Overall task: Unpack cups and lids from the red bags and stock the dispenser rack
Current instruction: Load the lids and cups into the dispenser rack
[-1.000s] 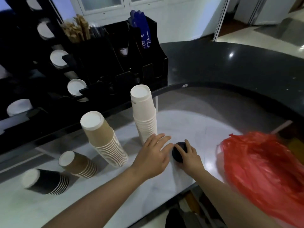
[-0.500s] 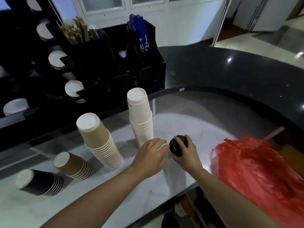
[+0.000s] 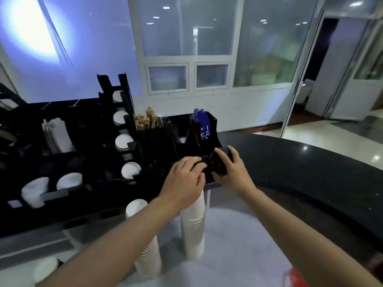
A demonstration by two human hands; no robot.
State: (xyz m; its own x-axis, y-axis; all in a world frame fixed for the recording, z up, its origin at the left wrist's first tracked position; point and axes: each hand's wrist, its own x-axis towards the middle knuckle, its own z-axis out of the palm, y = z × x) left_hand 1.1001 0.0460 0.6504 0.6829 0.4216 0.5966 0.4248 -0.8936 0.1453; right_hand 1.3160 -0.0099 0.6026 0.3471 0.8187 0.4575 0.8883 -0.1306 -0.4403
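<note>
Head view: black lids (image 3: 219,162) blurred, half-hidden.

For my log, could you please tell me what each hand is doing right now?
Left hand: fingers curled at the rack's front; any grip cannot be told.
Right hand: holding black lids.

Both my forearms bare from elbow down — no sleeves in view, no gloves. My left hand (image 3: 182,179) has no rings, no watch or band at the wrist. My right hand (image 3: 232,172) likewise — plain wrist, no jewellery. Nails short and unpainted, one pale thumbnail tip visible on the right. No visible marks or tattoos.
</note>
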